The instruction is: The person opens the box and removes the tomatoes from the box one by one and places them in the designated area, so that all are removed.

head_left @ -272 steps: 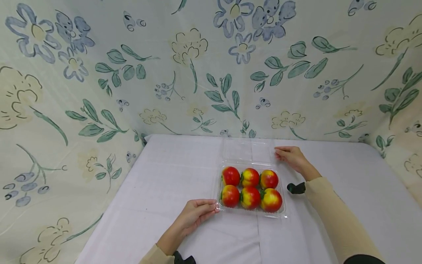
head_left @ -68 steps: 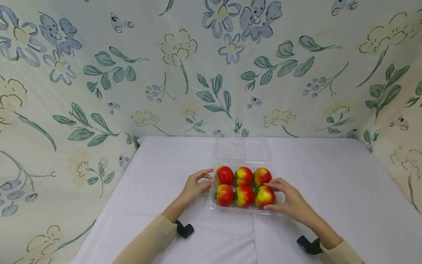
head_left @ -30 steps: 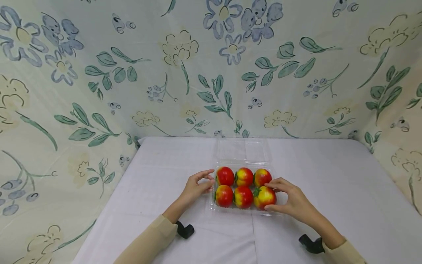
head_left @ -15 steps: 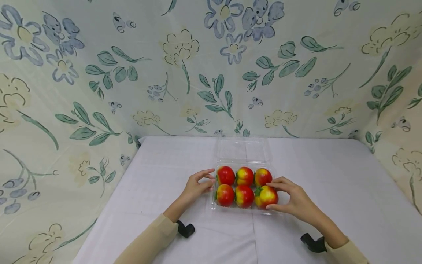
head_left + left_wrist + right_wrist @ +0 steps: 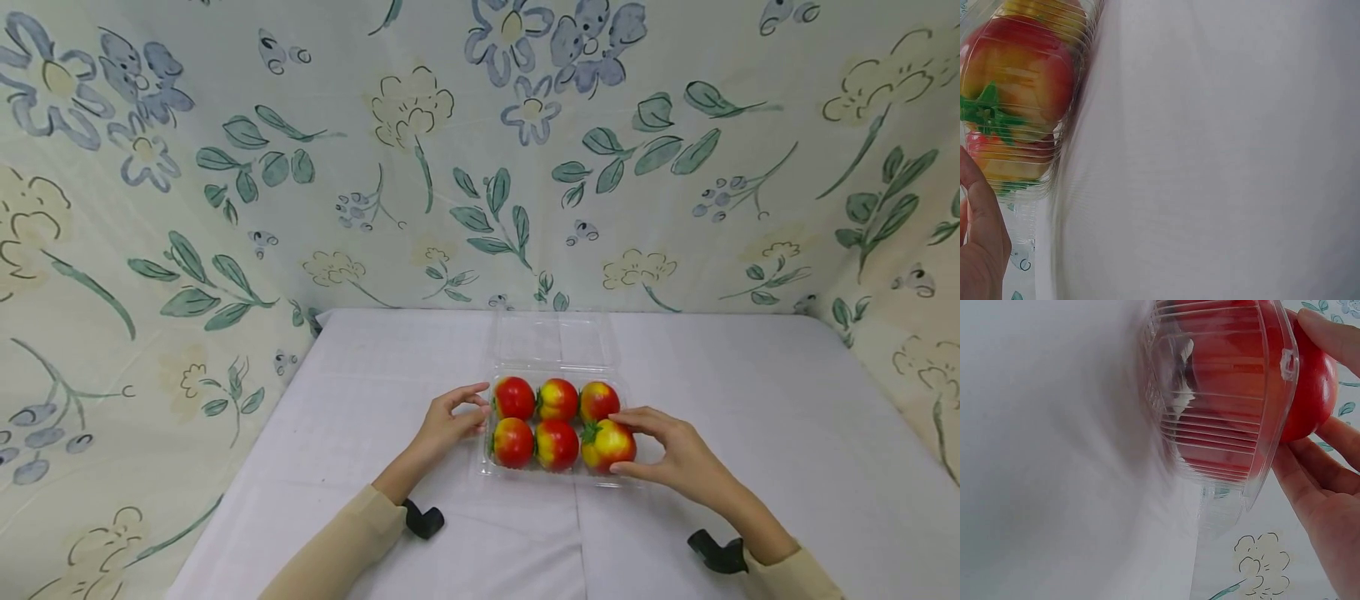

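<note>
A clear plastic clamshell box (image 5: 491, 472) holds several red-and-yellow tomatoes (image 5: 557, 445) in two rows, its lid (image 5: 551, 342) folded back behind it. My right hand (image 5: 678, 457) grips the front right tomato (image 5: 606, 448) between thumb and fingers, its green calyx turned up and to the left. In the right wrist view that tomato (image 5: 1314, 394) rises above the box's rim, partly inside the box. My left hand (image 5: 448, 423) has its thumb and index finger spread at the box's left rim. Ribbed box walls (image 5: 1063, 119) stand close to its fingers in the left wrist view.
The box stands on a white cloth-covered table (image 5: 390, 358). A floral curtain (image 5: 420, 167) hangs behind the table's far edge and along the sides. Black wrist mounts (image 5: 423, 521) stick out below the sleeves.
My right hand has gone from the lid to the front right tomato, which has turned and shifted slightly right. My left hand has moved from the front left corner up the left side.
</note>
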Available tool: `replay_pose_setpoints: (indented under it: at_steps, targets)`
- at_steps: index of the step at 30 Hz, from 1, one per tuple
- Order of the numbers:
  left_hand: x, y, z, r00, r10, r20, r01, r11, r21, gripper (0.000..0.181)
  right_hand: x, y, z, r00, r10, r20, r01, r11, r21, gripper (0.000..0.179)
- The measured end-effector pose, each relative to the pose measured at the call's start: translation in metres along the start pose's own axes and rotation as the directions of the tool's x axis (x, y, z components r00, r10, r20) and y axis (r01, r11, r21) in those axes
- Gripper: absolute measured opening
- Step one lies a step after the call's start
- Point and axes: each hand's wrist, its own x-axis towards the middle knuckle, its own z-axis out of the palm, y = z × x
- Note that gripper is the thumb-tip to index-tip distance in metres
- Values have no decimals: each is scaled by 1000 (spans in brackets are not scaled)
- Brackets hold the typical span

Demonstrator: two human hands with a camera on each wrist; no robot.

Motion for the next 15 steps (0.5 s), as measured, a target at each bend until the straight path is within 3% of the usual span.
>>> replay_pose_setpoints:
  at_steps: [15]
  targets:
    - [-1, 1, 1, 1000, 6, 6, -6, 1000, -21, 46, -2, 4, -2, 999, -3, -45, 5, 998, 59, 58]
